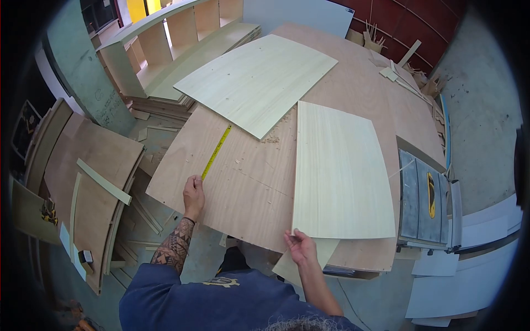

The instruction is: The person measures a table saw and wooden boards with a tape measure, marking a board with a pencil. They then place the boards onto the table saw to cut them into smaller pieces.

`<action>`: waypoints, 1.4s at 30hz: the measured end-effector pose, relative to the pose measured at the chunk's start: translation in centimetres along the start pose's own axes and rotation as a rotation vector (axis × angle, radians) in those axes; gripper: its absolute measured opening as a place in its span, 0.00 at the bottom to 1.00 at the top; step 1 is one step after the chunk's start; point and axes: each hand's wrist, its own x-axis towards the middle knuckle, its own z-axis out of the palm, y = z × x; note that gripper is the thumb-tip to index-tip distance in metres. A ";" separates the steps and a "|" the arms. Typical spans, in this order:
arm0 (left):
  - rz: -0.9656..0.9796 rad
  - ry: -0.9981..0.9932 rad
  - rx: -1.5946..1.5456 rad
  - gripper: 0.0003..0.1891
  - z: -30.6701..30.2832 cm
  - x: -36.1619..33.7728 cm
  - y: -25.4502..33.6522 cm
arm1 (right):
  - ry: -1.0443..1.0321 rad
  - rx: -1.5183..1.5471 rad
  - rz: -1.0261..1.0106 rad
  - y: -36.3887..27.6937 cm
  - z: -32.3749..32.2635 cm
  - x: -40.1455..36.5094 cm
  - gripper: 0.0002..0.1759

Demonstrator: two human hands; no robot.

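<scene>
A yellow tape measure [216,151] lies extended over the brown plywood tabletop [243,193], its near end in my left hand [193,196], whose fingers are closed round it. My right hand [302,246] grips the lower left corner of a pale wood panel [342,176] that lies flat on the right part of the tabletop. A second pale panel [256,83] rests farther back, beyond the tape's far end. Sawdust and small chips lie between the two panels.
A table saw [424,196] with a yellow insert adjoins the tabletop at the right. Curved boards [91,160] are stacked at the left, and a wooden shelf unit [165,47] stands behind. Scrap strips [406,83] lie at the back right.
</scene>
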 end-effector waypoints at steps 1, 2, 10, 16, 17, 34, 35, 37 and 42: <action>-0.054 -0.095 -0.048 0.18 -0.7 1.2 1.6 | -0.034 -0.013 0.072 2.5 1.2 -0.2 0.15; -0.065 -0.116 -0.039 0.18 -0.9 2.2 3.3 | -0.007 -0.008 0.141 5.0 3.3 -0.5 0.16; 0.152 -0.687 0.050 0.25 6.3 6.5 8.7 | -0.140 0.022 0.433 16.1 12.6 1.0 0.22; 0.615 -0.928 0.162 0.25 9.1 3.6 11.9 | -0.384 -0.349 0.594 13.0 14.7 -1.8 0.24; 0.710 -0.929 0.179 0.25 9.7 2.7 11.9 | -0.363 -0.579 0.384 11.5 14.2 -3.7 0.21; 0.153 -0.421 0.365 0.34 6.5 0.2 6.8 | 0.423 -0.566 -0.515 8.3 -14.0 -9.9 0.33; 0.062 -0.613 0.356 0.34 6.1 0.9 4.2 | 0.458 -0.602 -0.520 9.0 -14.1 -10.1 0.32; -0.026 -0.783 0.349 0.33 5.0 -0.6 3.1 | 0.456 -0.618 -0.549 10.1 -14.1 -10.7 0.31; -0.151 -0.814 -0.061 0.25 4.9 -2.9 0.4 | 0.474 -0.542 -0.597 12.9 -18.2 -16.0 0.29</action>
